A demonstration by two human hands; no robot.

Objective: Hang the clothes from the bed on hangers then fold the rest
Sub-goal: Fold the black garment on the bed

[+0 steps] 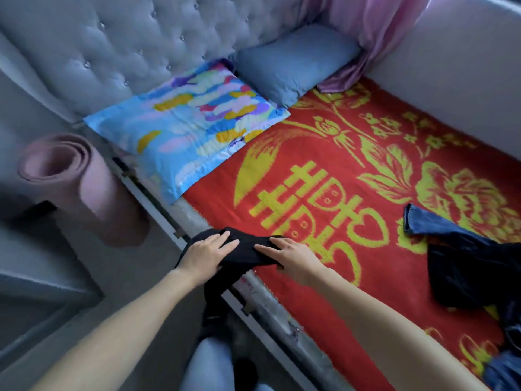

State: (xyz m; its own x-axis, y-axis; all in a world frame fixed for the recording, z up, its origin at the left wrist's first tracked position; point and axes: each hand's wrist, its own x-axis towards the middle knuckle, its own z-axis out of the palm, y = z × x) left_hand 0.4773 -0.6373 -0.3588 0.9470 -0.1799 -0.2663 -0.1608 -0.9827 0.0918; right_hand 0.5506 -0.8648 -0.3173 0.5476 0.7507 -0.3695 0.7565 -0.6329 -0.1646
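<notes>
Head view: black garment point(248, 251) partly droops off bed point(310, 193) edge, lower part unclear; left hand point(207, 253) and right hand point(293, 256) press flat, fingers spread, on it.

You're in a home bedroom: a bed point(324, 193) with a red and yellow blanket, grey tufted headboard point(127, 52), two pillows point(191, 128) against it, pink curtain point(375, 32) at the corner, clothes point(465, 266) lying on it.

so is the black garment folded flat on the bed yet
Not yet: the black garment is bunched under the left hand and right hand, part of it hanging over the bed edge.
</notes>
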